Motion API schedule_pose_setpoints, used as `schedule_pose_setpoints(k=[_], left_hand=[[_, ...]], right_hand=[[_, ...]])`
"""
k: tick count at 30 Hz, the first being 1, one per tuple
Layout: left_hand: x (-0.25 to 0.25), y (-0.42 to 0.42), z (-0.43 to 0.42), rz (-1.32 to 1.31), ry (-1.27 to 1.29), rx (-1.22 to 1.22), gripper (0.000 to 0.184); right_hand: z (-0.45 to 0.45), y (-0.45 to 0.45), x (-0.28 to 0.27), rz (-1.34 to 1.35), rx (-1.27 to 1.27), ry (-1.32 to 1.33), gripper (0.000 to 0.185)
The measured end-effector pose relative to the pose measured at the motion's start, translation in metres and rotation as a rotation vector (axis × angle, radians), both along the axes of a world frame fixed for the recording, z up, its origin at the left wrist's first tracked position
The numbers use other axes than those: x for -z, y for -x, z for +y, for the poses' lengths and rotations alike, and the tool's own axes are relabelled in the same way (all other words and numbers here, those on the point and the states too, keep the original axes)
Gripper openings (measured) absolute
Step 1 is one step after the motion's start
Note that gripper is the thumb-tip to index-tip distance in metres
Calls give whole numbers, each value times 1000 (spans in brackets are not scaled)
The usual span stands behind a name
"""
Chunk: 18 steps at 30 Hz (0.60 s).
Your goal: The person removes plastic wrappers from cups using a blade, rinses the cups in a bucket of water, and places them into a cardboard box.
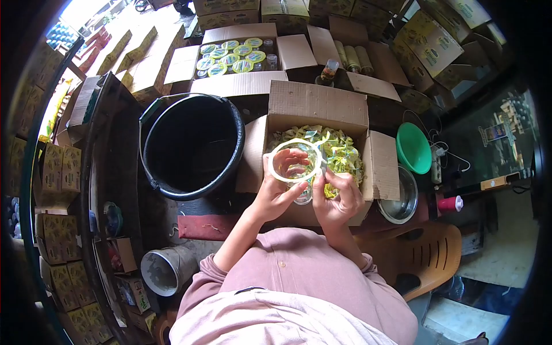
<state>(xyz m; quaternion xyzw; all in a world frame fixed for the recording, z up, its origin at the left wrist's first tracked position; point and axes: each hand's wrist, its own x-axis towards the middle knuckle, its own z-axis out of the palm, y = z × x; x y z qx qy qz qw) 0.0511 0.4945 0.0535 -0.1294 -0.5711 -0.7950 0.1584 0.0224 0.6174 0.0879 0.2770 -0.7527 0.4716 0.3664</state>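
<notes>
My left hand (279, 192) is wrapped around the left side of a clear round jar (303, 197) with a pale yellow ring (275, 177) at its upper edge. Fingers show through its see-through wall. At the jar's right side, my right hand (336, 198) has its fingertips pinched together against the edge; anything small between them is hidden. Both hands are above the near part of an open cardboard box (316, 96). Inside it lies a heap of crinkled yellow-green printed labels (344, 150).
A large black bucket (237, 132) stands left of the box. To the right are a green bowl (414, 148), a metal bowl (402, 198) and a pink thread spool (450, 204). Behind, an open carton (241, 77) holds several lidded jars. An orange chair (428, 253) is at lower right.
</notes>
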Motion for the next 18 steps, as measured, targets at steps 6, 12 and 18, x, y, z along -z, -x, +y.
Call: schedule_pose_setpoints(k=[6,12,18], left_hand=[[3,2,2,82,184,-127,58],[2,1,2,64,88,-70,57],[2,2,1,49,50,-51,56]], right_hand=[[-3,7,-10,20,13,-21,16],[0,9,-6,-77,-49,64,15],[4,0,-4,-78,-62,50,16]])
